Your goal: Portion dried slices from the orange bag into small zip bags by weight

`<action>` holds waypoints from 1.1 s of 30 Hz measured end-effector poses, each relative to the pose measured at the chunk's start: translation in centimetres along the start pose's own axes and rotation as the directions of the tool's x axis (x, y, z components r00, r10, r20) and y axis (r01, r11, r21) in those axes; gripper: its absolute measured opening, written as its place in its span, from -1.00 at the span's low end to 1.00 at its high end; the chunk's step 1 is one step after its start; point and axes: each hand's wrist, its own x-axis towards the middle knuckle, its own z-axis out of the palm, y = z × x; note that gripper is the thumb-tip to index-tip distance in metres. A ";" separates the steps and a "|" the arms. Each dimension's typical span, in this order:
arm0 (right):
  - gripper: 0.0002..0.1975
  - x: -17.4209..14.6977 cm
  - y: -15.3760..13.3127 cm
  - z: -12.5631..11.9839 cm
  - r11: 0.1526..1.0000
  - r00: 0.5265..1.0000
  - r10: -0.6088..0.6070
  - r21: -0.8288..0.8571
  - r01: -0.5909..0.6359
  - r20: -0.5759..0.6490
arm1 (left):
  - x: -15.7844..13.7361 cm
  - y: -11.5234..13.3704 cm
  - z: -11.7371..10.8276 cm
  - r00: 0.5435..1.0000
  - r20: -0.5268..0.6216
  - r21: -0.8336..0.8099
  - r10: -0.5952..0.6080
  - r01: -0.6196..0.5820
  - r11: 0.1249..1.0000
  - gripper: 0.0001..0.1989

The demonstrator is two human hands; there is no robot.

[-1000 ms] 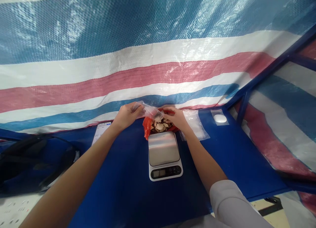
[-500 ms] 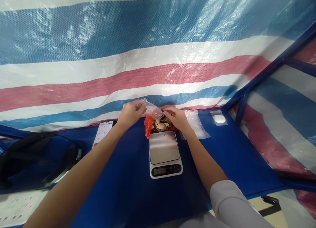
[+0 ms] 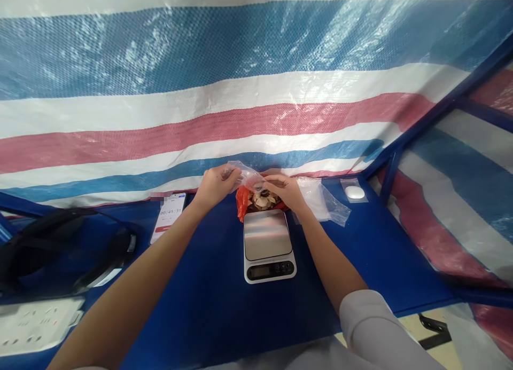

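1) Clear bag (image 3: 247, 172) slants over tan pieces (image 3: 262, 202) near the far edge of the counter (image 3: 208, 284)
2) Left grip (image 3: 217, 185) pinches its higher end
3) Right grip (image 3: 287, 189) touches its lower end; closure unclear

A plain pale-grey sleeve (image 3: 379, 327) on the right arm (image 3: 326, 252) — broad hem (image 3: 355, 308) near the elbow — forearm bare.

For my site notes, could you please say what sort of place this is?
Probably a makeshift work booth: striped plastic sheeting in red, white and blue hangs behind a flat blue table bearing a white rectangular digital scale.
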 end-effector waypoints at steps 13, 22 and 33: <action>-0.62 -0.1 -1.1 -0.3 0.985 0.986 0.043 0.171 -0.015 -0.163 | -2.1 -0.3 -2.6 0.994 0.104 -0.145 0.016 0.000 0.989 -0.47; -0.56 -1.1 -1.7 0.2 0.973 0.987 0.035 0.230 0.002 -0.156 | -4.0 0.7 -1.4 0.992 -0.126 -0.334 -0.001 -0.042 0.942 -0.52; -0.68 -5.3 0.5 -0.3 0.989 0.971 -0.073 0.106 0.099 -0.227 | -9.2 -1.8 7.1 0.934 -0.176 -0.829 -0.311 0.030 0.559 -0.57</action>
